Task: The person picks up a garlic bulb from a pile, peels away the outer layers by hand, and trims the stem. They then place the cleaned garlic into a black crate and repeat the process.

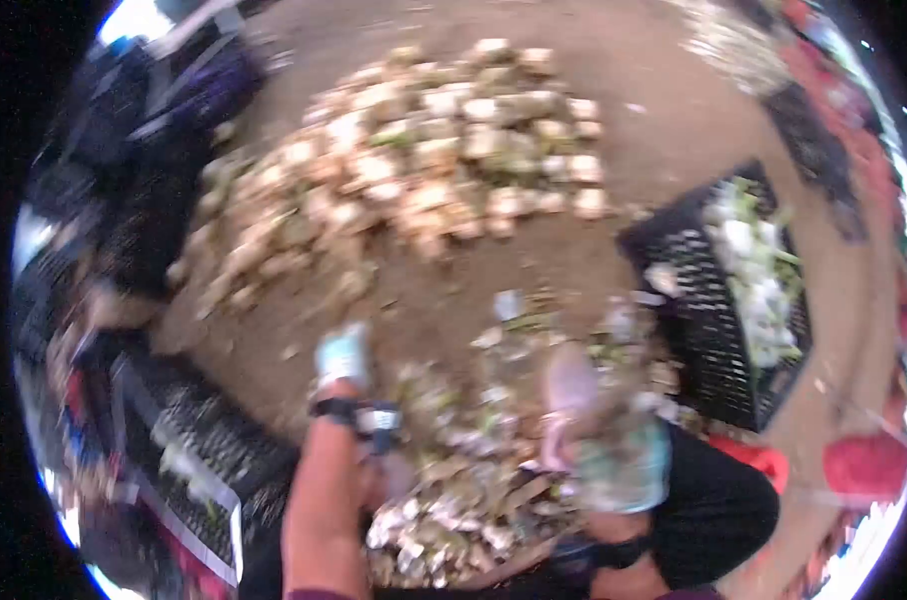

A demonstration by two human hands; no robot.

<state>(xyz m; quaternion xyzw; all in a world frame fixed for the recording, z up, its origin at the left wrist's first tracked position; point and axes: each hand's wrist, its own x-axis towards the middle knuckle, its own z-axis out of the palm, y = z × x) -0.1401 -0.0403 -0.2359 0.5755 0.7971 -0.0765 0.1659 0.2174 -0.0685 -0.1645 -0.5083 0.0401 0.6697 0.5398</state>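
Note:
My left hand, in a light blue and white glove, reaches forward over bare ground, with a dark band and a watch-like item on the wrist. Its fingers are smeared by motion, so I cannot make out whether it holds anything. My right hand, in a pale teal glove, is low on the right, beside my dark-clad knee. A blurred pinkish shape lies just ahead of it; what it is, and whether the hand touches it, is unclear. Pale trimmings and skins litter the ground between my arms.
A large heap of pale, onion-like bulbs covers the ground ahead. On the right stands a black crate holding white bulbs with green stems. Another black crate is at the lower left. Red items sit at the right edge.

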